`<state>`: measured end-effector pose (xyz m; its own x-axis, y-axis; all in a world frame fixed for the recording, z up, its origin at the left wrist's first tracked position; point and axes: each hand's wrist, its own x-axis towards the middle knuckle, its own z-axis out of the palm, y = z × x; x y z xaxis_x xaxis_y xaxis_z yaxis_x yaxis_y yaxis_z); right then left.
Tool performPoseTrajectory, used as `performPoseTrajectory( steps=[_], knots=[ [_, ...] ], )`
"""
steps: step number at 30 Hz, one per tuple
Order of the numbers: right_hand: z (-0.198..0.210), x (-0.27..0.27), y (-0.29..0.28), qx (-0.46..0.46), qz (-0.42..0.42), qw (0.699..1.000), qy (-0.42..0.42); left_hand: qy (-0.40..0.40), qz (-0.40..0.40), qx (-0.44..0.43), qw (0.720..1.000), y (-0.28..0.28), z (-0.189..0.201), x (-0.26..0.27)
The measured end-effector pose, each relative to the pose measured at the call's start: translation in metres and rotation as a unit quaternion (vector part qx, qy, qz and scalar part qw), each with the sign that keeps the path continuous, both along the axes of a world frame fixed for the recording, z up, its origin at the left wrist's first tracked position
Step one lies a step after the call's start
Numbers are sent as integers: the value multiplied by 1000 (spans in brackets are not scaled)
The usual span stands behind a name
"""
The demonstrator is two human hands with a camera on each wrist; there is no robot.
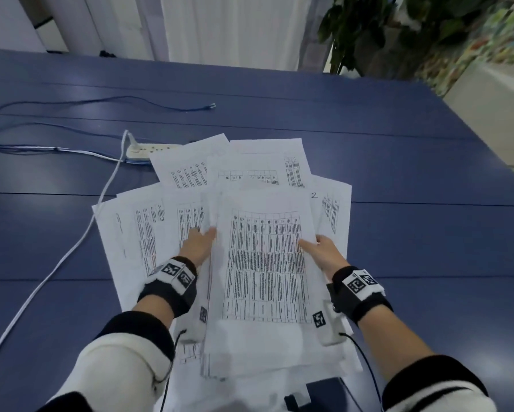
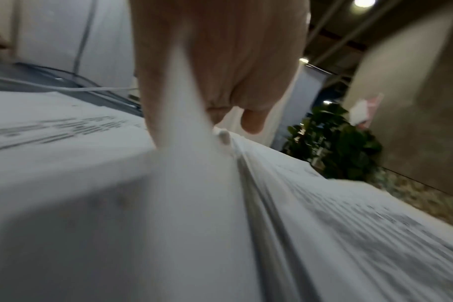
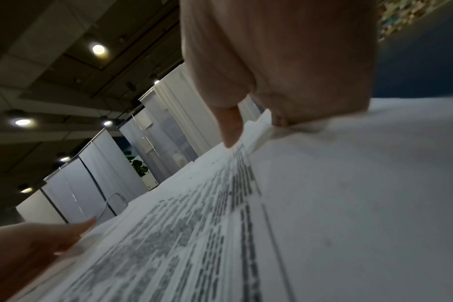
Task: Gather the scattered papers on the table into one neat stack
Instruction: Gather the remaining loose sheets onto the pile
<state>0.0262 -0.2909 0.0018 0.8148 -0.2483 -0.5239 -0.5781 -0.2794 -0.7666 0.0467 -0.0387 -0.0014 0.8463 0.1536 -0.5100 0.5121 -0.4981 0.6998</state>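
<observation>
Task partly complete. The left hand and right hand each grip one side of the gathered bundle, held over loose sheets still fanned across the desk; these remain uncollected.

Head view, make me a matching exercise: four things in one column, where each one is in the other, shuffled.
Things:
1. power strip
2. plant
3. left hand
4. right hand

Places:
A. gripping the held stack's right edge
B. beyond the table's far edge
C. at the stack's left edge
D. partly under the far-left sheets

Pairs: 1-D, 2-B, 3-C, 4-A
</observation>
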Motion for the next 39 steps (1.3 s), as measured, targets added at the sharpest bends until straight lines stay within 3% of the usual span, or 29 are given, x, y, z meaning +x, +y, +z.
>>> performPoseTrajectory(
  steps=[2, 6, 8, 12, 14, 18, 22, 25, 27, 31, 34, 37, 39],
  knots=[
    [-3, 2, 5, -17, -8, 1000, -5, -3, -3, -12, 1000, 6, 4, -1],
    [-7, 0, 17, -35, 31, 999, 1, 63, -107, -12, 992, -1, 7, -14],
    [-11, -4, 16, -30, -1, 999, -13, 64, -116, -38, 990, 4, 8, -19],
    [-18, -15, 15, -61, -32, 997, -29, 24, -71, -35, 997, 21, 4, -28],
    [-17, -19, 20, -34, -50, 997, -39, 2, -71, -25, 997, 20, 1, -31],
    [-9, -14, 38, -21, -80, 993, -89, -45, 7, -49, 998, 28, 12, -34],
    [0, 2, 62, -64, -25, 994, -84, -22, 42, 83, 995, 54, 13, -34],
    [1, 4, 73, -228, 76, 970, 22, 42, 39, 151, 987, 65, 9, -39],
    [1, 0, 78, -250, 85, 963, 42, 39, 23, 130, 991, 63, 6, -40],
    [0, -2, 83, -154, 68, 985, 24, 32, -20, 66, 997, 57, 6, -28],
    [7, -4, 82, -92, 51, 994, 13, 3, -7, -13, 1000, 59, 9, -23],
    [5, -7, 76, -52, 47, 998, -3, -24, -13, -101, 994, 70, 8, -27],
    [-2, -12, 74, -58, 59, 997, 0, -21, -53, -114, 992, 80, 8, -34]
  ],
)
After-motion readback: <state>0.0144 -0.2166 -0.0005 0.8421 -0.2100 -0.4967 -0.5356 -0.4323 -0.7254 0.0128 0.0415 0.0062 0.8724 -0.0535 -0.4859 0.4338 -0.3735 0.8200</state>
